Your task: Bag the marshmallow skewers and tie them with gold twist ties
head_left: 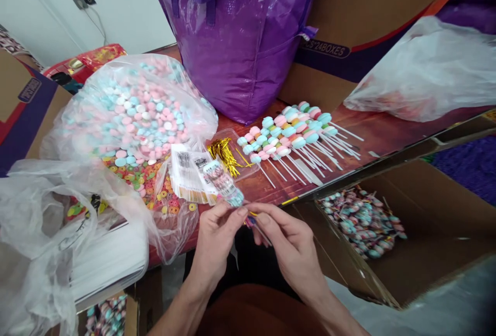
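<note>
Between my two hands is a lollipop [223,181] in a clear printed wrapper, tilted with its candy end toward the table. My left hand [217,235] pinches the wrapper's lower end. My right hand [289,240] grips close beside it, around the stick and a gold twist tie [253,214]. Just beyond the fingers lie a stack of printed wrappers [188,173] and a clear tray [248,171] of gold twist ties [225,154]. Unwrapped candy lollipops [289,132] on white sticks lie in rows farther right on the table.
A big clear bag of pastel candies [135,106] stands at left, above ring candies [155,188]. A purple bag [240,41] stands behind. An open carton [434,238] at lower right holds wrapped lollipops [362,219]. A white plastic bag [426,72] lies at right.
</note>
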The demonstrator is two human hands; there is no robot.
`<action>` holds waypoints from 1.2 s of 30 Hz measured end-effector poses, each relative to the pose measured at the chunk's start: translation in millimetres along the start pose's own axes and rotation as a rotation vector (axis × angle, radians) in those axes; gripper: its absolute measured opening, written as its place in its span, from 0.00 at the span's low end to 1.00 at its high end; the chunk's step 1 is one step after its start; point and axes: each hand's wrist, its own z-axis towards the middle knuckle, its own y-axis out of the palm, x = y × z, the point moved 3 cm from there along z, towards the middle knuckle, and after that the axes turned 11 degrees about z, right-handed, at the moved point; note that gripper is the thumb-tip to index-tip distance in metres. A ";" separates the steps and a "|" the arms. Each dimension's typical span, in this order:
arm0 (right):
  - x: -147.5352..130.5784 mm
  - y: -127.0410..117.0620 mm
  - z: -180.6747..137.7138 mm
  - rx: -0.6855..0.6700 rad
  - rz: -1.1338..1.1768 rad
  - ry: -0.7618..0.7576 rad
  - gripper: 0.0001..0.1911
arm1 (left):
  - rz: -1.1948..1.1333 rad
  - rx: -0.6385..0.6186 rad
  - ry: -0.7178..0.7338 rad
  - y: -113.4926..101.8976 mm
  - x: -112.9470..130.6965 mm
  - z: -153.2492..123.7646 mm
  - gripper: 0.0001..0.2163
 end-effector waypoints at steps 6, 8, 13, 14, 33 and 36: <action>21.2 -53.8 -27.8 0.374 0.230 0.066 0.08 | 0.474 0.119 0.303 -5.5 -1.7 21.2 0.03; 23.0 -88.5 -32.2 0.585 0.381 -0.003 0.09 | 0.688 0.332 0.341 -21.5 -5.2 33.2 0.08; 37.5 -145.5 -32.6 0.887 0.490 0.082 0.13 | 1.073 0.401 0.297 -48.4 -18.3 61.9 0.04; 40.1 -143.1 -31.7 0.878 0.450 0.085 0.14 | 1.074 0.406 0.296 -51.3 -19.9 64.7 0.05; 29.9 18.0 33.8 0.216 0.238 0.061 0.13 | -0.418 0.240 -0.091 9.8 -18.3 17.1 0.14; 32.6 15.6 31.4 0.186 0.233 0.077 0.14 | -0.595 0.219 -0.177 13.2 -16.2 20.7 0.15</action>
